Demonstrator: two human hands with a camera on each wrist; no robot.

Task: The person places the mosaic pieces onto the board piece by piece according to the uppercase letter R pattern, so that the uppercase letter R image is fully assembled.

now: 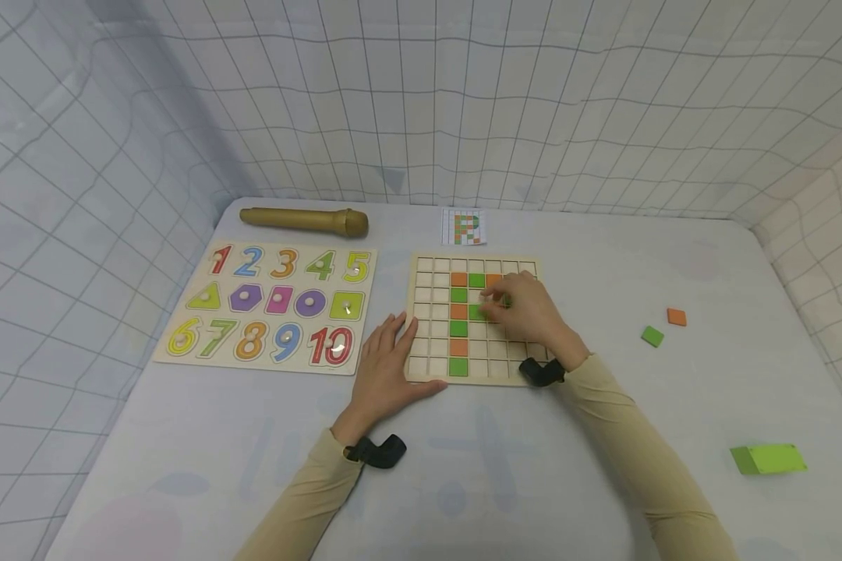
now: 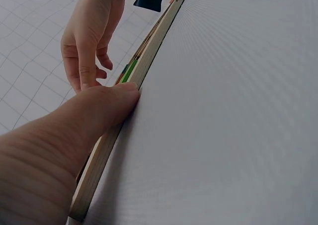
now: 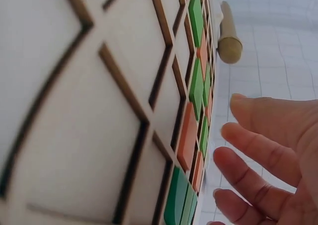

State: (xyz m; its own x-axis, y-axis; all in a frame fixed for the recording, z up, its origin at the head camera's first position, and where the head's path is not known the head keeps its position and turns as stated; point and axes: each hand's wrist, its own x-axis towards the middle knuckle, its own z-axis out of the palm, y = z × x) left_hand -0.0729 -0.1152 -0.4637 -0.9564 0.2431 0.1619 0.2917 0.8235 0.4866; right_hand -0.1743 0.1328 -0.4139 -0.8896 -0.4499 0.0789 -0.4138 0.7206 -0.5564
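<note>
A wooden grid board lies in front of me, with orange tiles and green tiles alternating down one column and more beside its upper part. My left hand rests at the board's near left corner, fingers on the left side and thumb along the front edge. Over the right half of the board hovers my right hand, fingertips close to the green tiles. In the right wrist view its fingers are spread apart with nothing between them. A dark green piece sits in the grid there.
A number and shape peg puzzle lies left of the board. Behind are a gold microphone-shaped object and a small pattern card. To the right lie a loose green tile, an orange tile and a green block.
</note>
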